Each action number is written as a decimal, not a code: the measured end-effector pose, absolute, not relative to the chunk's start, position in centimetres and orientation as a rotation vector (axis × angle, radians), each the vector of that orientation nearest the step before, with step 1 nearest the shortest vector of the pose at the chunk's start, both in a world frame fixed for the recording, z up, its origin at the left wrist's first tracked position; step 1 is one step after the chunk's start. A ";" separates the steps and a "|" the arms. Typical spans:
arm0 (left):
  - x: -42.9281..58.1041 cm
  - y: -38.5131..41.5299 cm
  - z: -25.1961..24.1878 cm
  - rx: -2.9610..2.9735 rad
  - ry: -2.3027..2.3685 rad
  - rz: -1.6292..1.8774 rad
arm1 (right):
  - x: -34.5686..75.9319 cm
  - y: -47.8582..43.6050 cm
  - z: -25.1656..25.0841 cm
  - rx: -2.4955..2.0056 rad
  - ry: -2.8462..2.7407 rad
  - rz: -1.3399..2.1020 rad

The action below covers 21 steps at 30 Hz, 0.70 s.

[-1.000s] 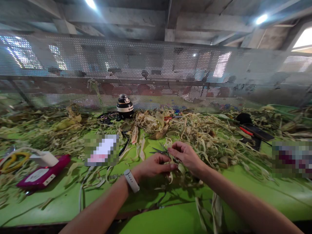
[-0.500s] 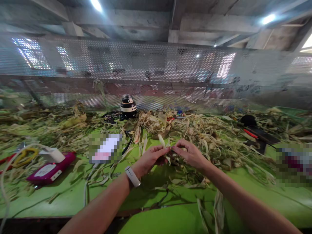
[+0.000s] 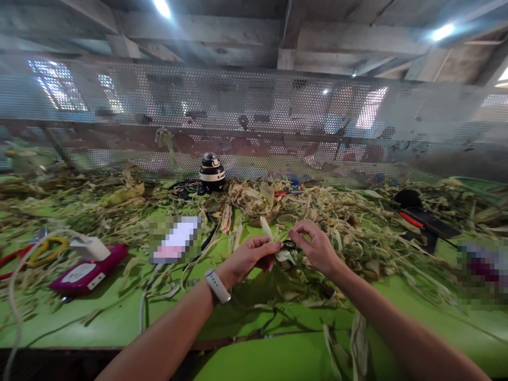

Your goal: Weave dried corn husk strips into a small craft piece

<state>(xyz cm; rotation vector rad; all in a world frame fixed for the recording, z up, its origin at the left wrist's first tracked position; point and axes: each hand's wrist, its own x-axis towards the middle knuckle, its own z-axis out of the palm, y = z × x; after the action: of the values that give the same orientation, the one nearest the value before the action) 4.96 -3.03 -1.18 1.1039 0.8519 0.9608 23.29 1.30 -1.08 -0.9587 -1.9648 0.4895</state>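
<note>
My left hand (image 3: 256, 254), wearing a white watch band at the wrist, pinches a pale strip of dried corn husk (image 3: 265, 227) whose tip sticks up past the fingers. Just to the right, my right hand (image 3: 313, 242) has thumb and forefinger closed together on what looks like a thin end of the same husk, stretched across the small gap. Other pale husk pieces hang below the fingertips. Both hands are held above the green table (image 3: 246, 354), in front of a heap of dry husk strips (image 3: 341, 211).
A black and white bottle (image 3: 212, 173) stands at the back before a perforated metal screen (image 3: 254, 106). On the left lie a lit phone (image 3: 177, 241), a magenta power strip (image 3: 89, 270) with a white charger (image 3: 90, 248), and yellow-handled scissors (image 3: 50, 250). Cables run toward the front edge.
My hands have moved apart from touching fingertips; the right one shifted right and slightly up, showing a thin piece between them. The whole view has shifted slightly.
</note>
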 end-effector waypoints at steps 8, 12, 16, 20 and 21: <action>5.1 -2.7 -2.0 1.013 0.829 1.100 | 23.4 0.3 -0.4 -1.024 -1.905 0.275; 5.5 -2.6 -2.4 1.012 0.828 1.118 | 22.9 -0.8 -0.3 -1.010 -2.136 0.087; 5.9 -2.8 -2.4 1.013 0.825 1.107 | 22.6 -0.8 -0.8 -0.983 -2.289 -0.004; 6.1 -2.9 -2.5 1.024 0.789 1.122 | 22.5 -0.4 -1.3 -0.922 -2.305 -0.050; 6.1 -2.9 -2.5 1.013 0.785 1.124 | 22.5 -0.3 -1.4 -0.902 -2.320 -0.067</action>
<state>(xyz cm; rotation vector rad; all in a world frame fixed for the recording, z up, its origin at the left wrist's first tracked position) 6.06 -2.89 -2.54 1.0126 0.7852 1.1238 22.50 -0.27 -1.37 -0.9020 -2.3203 -0.0666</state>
